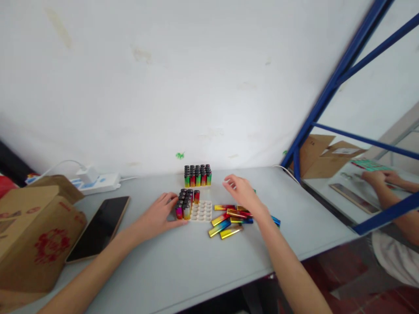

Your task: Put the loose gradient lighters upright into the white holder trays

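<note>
My left hand is cupped around the left end of a white holed tray, its thumb along the front and its fingers at the side. Several shiny two-tone lighters with black tops stand upright in the tray's left part; bare holes show on the right. My right hand hovers above and behind a loose pile of metallic lighter bodies, red, yellow and blue. Its fingers are slightly curved and apart, with nothing visible in them. The hand and forearm hide part of the pile.
A full block of upright lighters stands near the wall. To the left lie a phone, a cardboard box and a power strip. A blue metal frame rises at the right; beyond it another person's hands work at a table.
</note>
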Demonstrator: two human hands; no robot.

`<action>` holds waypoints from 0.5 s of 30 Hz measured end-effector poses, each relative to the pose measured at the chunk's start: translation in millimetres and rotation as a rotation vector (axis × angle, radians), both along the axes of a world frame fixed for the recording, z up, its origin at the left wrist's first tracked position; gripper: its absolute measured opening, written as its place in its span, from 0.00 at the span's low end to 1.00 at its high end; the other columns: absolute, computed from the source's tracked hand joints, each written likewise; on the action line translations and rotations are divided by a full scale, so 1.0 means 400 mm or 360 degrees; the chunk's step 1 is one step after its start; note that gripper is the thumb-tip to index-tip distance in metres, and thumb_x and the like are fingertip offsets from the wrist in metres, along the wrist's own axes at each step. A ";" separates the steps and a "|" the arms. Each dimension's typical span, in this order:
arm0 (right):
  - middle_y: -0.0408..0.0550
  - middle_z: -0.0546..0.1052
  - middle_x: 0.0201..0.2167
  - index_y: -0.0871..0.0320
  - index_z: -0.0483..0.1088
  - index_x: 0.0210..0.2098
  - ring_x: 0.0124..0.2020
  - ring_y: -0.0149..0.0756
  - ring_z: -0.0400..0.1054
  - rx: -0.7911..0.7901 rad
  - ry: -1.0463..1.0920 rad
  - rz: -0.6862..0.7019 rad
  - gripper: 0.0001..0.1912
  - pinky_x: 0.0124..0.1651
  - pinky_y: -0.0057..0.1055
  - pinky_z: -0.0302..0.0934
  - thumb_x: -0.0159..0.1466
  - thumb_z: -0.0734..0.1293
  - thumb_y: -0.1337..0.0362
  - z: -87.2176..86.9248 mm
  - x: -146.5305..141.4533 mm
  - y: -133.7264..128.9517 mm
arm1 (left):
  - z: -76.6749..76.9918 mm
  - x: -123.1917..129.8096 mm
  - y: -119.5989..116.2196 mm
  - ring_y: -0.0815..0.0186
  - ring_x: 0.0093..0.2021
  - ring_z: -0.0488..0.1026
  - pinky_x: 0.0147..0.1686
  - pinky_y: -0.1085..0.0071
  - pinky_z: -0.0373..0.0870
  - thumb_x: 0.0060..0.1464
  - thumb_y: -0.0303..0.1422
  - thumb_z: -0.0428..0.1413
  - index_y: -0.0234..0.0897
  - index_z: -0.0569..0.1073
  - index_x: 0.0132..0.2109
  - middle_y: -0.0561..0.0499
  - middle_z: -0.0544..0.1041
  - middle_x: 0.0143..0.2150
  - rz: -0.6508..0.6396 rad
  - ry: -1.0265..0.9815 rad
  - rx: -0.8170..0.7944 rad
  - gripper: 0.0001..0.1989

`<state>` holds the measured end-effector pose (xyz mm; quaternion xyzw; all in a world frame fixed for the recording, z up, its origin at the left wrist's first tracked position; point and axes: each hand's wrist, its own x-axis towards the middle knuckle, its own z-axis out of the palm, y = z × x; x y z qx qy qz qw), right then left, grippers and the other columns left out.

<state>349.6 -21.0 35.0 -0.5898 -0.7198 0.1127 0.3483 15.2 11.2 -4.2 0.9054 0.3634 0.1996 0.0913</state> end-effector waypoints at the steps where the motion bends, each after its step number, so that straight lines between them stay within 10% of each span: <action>1: 0.49 0.81 0.35 0.56 0.74 0.46 0.36 0.39 0.74 -0.0010 -0.0088 -0.0162 0.11 0.44 0.34 0.65 0.71 0.65 0.57 0.004 0.045 -0.007 | -0.001 -0.001 0.001 0.48 0.56 0.71 0.59 0.52 0.70 0.53 0.58 0.61 0.39 0.76 0.52 0.40 0.74 0.56 0.0005 -0.0001 -0.0002 0.31; 7: 0.55 0.82 0.34 0.61 0.73 0.51 0.38 0.44 0.76 -0.0261 -0.0443 -0.0632 0.18 0.44 0.34 0.62 0.71 0.64 0.54 -0.054 0.242 -0.052 | -0.008 -0.002 0.004 0.49 0.56 0.72 0.59 0.52 0.70 0.53 0.59 0.60 0.38 0.76 0.53 0.40 0.74 0.56 0.0021 0.0003 0.0011 0.32; 15: 0.51 0.81 0.32 0.59 0.76 0.42 0.35 0.40 0.74 -0.0346 -0.0136 -0.0399 0.10 0.41 0.32 0.65 0.62 0.70 0.63 -0.087 0.226 0.007 | -0.007 -0.003 0.004 0.49 0.56 0.72 0.59 0.53 0.71 0.53 0.59 0.61 0.39 0.77 0.53 0.41 0.75 0.55 0.0030 -0.0027 -0.0018 0.31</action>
